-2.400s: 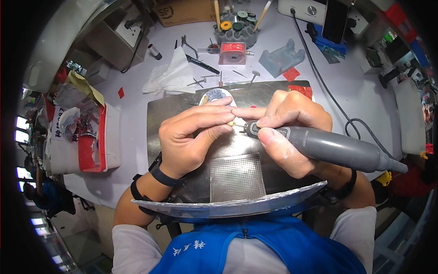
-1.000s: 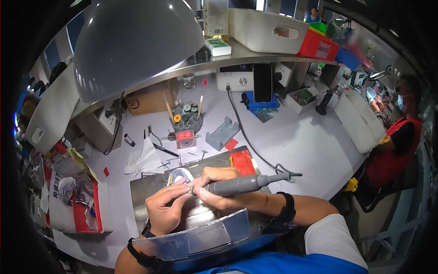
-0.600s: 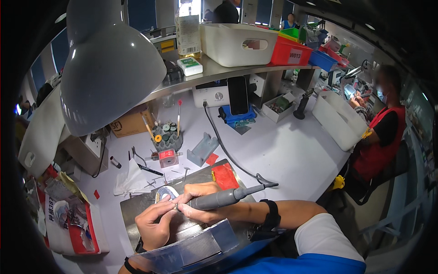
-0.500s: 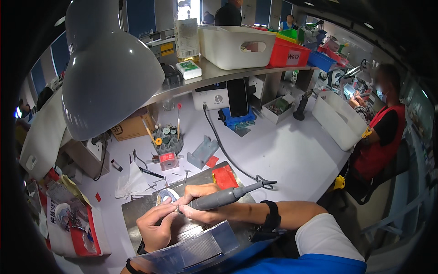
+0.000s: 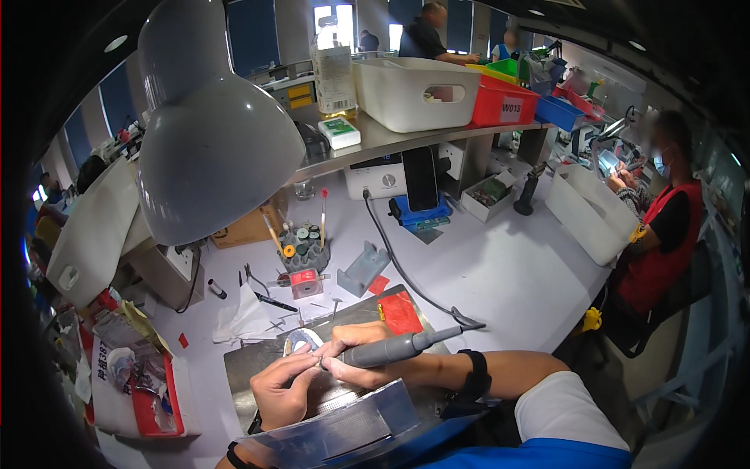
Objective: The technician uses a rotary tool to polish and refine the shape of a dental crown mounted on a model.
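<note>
My right hand (image 5: 353,361) is closed around a grey rotary handpiece (image 5: 383,352), whose cable end points right. Its working tip meets the fingertips of my left hand (image 5: 283,389), which are pinched together. What they pinch, if anything, is too small and covered to make out. Just beyond the fingers lies a white and blue-grey arched piece (image 5: 302,338), like a dental cast, partly hidden by my hands. Both hands are over a metal tray (image 5: 242,375) with a perforated patch. A clear plastic shield (image 5: 351,426) stands in front of my wrists.
A grey lamp (image 5: 219,156) hangs at upper left. Beyond the tray are a bur holder (image 5: 305,254), a grey bracket (image 5: 363,268), a red packet (image 5: 400,313) and a white control box (image 5: 376,180) with a phone (image 5: 422,178). A red-lined bin (image 5: 176,399) stands left; a co-worker (image 5: 664,227) sits right.
The whole view has shifted, so the bench and hands appear slightly further right and lower. Both hands keep the same grip, with the handpiece tip still at the left fingertips.
</note>
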Demonstrator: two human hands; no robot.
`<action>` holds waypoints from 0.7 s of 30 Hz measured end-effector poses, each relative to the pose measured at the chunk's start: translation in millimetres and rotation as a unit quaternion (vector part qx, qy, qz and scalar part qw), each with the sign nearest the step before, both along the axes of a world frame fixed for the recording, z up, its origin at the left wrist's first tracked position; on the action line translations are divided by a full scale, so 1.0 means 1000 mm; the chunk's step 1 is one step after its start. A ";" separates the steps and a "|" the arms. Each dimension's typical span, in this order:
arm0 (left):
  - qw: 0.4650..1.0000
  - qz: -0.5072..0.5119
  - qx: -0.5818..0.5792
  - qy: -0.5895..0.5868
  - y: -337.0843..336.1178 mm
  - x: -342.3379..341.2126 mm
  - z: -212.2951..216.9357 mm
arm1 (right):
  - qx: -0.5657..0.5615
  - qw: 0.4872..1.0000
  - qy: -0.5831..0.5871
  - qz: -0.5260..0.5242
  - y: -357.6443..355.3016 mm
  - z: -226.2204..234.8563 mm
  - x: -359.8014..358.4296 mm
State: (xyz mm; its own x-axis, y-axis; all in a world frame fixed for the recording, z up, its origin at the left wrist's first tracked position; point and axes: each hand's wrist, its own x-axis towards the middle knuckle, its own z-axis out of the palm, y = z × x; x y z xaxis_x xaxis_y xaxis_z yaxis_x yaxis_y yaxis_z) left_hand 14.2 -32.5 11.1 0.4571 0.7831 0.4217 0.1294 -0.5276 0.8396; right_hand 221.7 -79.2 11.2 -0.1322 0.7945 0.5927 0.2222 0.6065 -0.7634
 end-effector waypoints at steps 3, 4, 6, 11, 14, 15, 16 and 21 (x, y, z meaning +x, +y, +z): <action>1.000 -0.005 -0.001 -0.010 0.001 0.000 0.000 | -0.101 0.994 0.034 0.006 -0.002 0.005 0.002; 1.000 -0.006 0.001 -0.007 0.001 0.000 -0.001 | -0.038 0.999 0.021 -0.005 0.001 -0.004 -0.001; 1.000 -0.006 0.003 -0.003 0.000 -0.001 -0.002 | -0.024 1.000 0.012 -0.002 0.000 -0.005 -0.001; 1.000 -0.002 0.001 -0.007 0.000 0.000 -0.003 | 0.002 0.998 0.048 -0.034 0.002 -0.006 -0.006; 1.000 -0.006 0.003 -0.007 0.000 0.000 -0.001 | -0.017 0.999 0.043 -0.020 0.001 -0.007 -0.001; 1.000 -0.004 0.002 -0.006 0.001 -0.001 -0.002 | -0.061 0.997 0.056 -0.013 0.001 -0.005 -0.001; 1.000 -0.003 0.000 -0.008 0.002 -0.002 -0.003 | -0.066 0.995 0.068 0.003 0.002 -0.004 -0.001; 1.000 -0.005 0.000 -0.005 0.002 -0.001 -0.001 | -0.033 0.999 0.016 -0.009 0.000 0.001 0.001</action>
